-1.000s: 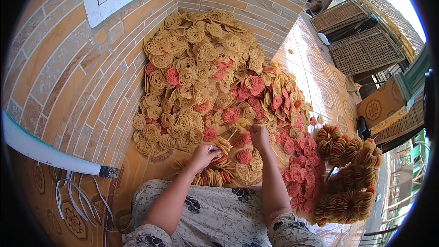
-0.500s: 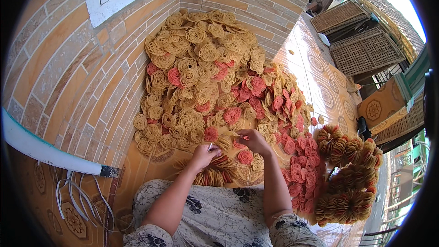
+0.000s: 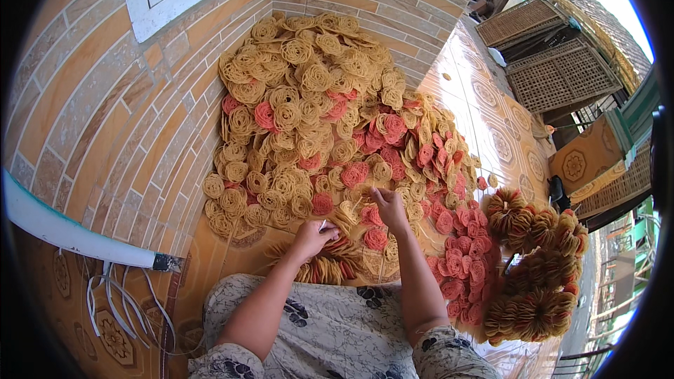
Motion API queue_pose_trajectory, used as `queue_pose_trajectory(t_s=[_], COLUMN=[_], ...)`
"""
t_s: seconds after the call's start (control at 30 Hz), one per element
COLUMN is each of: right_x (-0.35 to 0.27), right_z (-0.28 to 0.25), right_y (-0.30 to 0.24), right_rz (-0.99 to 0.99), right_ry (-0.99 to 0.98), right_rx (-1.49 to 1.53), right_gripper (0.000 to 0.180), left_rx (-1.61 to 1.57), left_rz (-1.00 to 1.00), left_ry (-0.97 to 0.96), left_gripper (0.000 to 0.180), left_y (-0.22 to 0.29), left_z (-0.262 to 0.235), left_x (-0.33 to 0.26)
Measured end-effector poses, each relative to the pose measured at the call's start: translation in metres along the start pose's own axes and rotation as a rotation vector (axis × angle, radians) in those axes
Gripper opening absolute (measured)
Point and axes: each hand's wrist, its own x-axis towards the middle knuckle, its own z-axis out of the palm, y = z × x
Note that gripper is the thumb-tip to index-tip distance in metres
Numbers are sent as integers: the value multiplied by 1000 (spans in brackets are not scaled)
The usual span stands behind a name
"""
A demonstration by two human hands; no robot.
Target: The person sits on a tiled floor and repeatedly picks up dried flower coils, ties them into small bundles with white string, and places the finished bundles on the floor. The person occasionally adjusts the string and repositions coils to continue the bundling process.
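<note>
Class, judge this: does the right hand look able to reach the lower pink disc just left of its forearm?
Probably yes: the pink disc lies close to the right hand, with nothing seen covering it, though whether that hand already holds something is unclear.

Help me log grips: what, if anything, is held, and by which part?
Left hand: apparently tan coiled rosettes, by their near side, exact grip hidden. Right hand: cannot tell.

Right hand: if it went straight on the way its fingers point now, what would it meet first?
Probably the pink coiled rosette lying beyond the fingers of the right hand, up and to the left. Depth is unclear from this single view, so it might pass above.
</note>
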Motion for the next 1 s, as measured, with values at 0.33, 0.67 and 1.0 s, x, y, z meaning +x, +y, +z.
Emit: queue_pose_trajectory(t_s=[0.33, 0.67, 1.0], right_x=[-24, -23, -31], right_z=[-14, -14, -12], right_y=[-29, -2, -34], right_rz=[-185, -246, -300], right_ry=[-65, 101, 58], right_rx=[-110, -545, -101], right_gripper=[48, 25, 18], left_rx=[-172, 84, 57], left_rz=[-26, 60, 56], left_ry=[27, 12, 61], left_gripper=[18, 24, 23], left_y=[7, 20, 4], left_z=[-1, -6, -2], left_x=[-4, -11, -3])
